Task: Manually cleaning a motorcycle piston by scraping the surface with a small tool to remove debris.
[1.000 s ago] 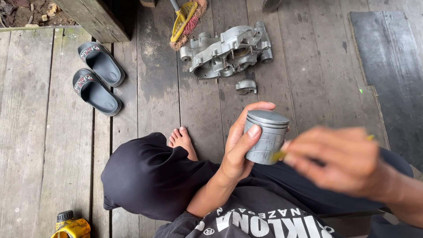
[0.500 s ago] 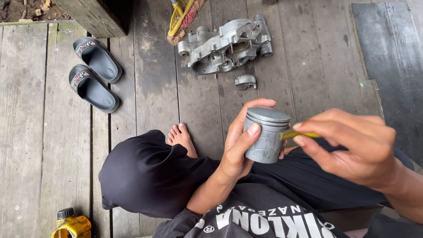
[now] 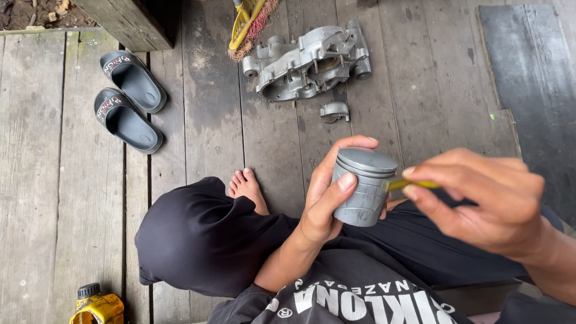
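Observation:
My left hand (image 3: 327, 195) is wrapped around a grey metal piston (image 3: 362, 187), holding it upright above my lap, thumb on its side. My right hand (image 3: 486, 201) pinches a thin yellow tool (image 3: 411, 184) whose tip touches the upper right side of the piston near its ring grooves. I sit on wooden planks with my bare foot (image 3: 247, 189) showing beyond my knee in dark trousers (image 3: 198, 246).
A grey metal engine casing (image 3: 309, 60) lies on the planks ahead, a small metal part (image 3: 335, 111) just in front of it. A pair of dark sandals (image 3: 127, 99) sits left. A broom head (image 3: 252, 24) is at the top, a yellow bottle (image 3: 96, 306) bottom left, a dark mat (image 3: 534, 84) right.
My right hand has shifted slightly, keeping the yellow tool against the piston's side. The left hand keeps its hold on the piston. The view has tilted a little.

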